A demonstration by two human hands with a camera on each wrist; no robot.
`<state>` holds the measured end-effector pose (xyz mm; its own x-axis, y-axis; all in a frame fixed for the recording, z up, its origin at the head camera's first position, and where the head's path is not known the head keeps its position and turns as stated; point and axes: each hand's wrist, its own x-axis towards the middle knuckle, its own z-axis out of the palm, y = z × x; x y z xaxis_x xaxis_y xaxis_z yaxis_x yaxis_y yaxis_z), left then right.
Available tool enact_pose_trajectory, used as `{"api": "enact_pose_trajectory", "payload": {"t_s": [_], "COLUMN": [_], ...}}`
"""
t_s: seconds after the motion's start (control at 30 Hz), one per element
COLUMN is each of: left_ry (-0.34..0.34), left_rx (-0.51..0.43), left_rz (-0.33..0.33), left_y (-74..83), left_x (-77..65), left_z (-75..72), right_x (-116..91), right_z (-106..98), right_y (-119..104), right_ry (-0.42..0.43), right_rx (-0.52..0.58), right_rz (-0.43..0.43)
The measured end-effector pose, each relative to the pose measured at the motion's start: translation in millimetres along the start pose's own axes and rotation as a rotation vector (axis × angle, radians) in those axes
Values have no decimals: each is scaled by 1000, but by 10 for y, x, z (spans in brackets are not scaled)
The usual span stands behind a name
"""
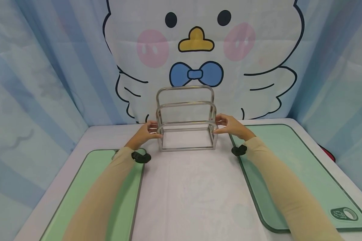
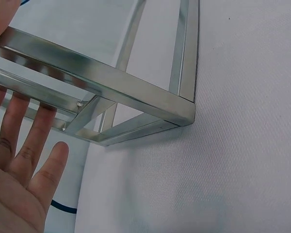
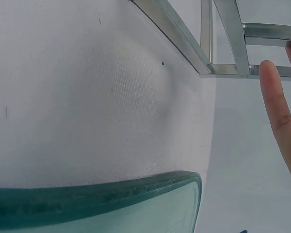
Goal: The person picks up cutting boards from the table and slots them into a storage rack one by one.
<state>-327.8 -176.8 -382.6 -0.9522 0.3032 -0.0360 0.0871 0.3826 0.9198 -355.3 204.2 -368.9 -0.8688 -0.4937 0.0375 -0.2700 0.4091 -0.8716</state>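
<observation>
A silver metal rack (image 1: 188, 148) with several arched dividers stands at the far middle of the white table. My left hand (image 1: 144, 134) grips its left side, thumb on the front upright and fingers behind. In the left wrist view, three fingertips touch a bar of the rack (image 2: 97, 75), while the little finger stays apart from it. My right hand (image 1: 230, 127) holds the opposite side between thumb and fingers. Only part of that hand (image 3: 283, 111) shows in the right wrist view, beside the rack's bars (image 3: 174, 36); the thumb is out of frame there.
A light green cutting board (image 1: 79, 187) lies on the left under my forearm. On the right lies a larger green board (image 1: 289, 144) with a dark green rim and a handle hole. A patterned curtain (image 1: 196, 100) hangs close behind the rack. Something red (image 1: 327, 153) shows past the right table edge.
</observation>
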Motion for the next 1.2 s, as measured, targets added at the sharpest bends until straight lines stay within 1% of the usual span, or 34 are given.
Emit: {"api": "enact_pose_trajectory", "payload": {"t_s": [0.2, 0.3, 0.4, 0.47, 0.57, 0.63, 0.7, 0.83, 0.93, 1.1, 1.2], "left_ry": [-5, -5, -8, -10, -6, 5, 13, 21, 22, 28, 30], "left_rx": [-22, -16, -1, -13, -36, -36, -22, -11, -21, -21, -22], "left_rz": [-2, 1, 11, 15, 14, 14, 19, 28, 40, 51, 51], "left_y": [71, 177, 248, 216, 121, 59, 41, 30, 35, 40, 29], "left_x": [-5, -68, -123, -104, -33, 15, 28, 23, 10, -18, -33], "left_z": [50, 78, 101, 109, 115, 122, 130, 153, 161, 159, 162], "right_x": [-39, -47, -49, -50, -62, -71, -82, -110, -120, -137, -157], "right_z": [-34, -54, -69, -74, -77, -79, -78, -68, -61, -52, -39], "right_y": [15, 24, 43, 58, 71, 69, 61, 64, 89, 117, 114], "right_ry": [9, 8, 6, 7, 6, 10, 13, 22, 27, 16, 9], "right_rx": [-21, -25, -32, -36, -46, -29, -18, 4, 8, 47, 56], "right_rz": [6, 7, 5, 8, 13, 23, 27, 29, 22, 15, 30]}}
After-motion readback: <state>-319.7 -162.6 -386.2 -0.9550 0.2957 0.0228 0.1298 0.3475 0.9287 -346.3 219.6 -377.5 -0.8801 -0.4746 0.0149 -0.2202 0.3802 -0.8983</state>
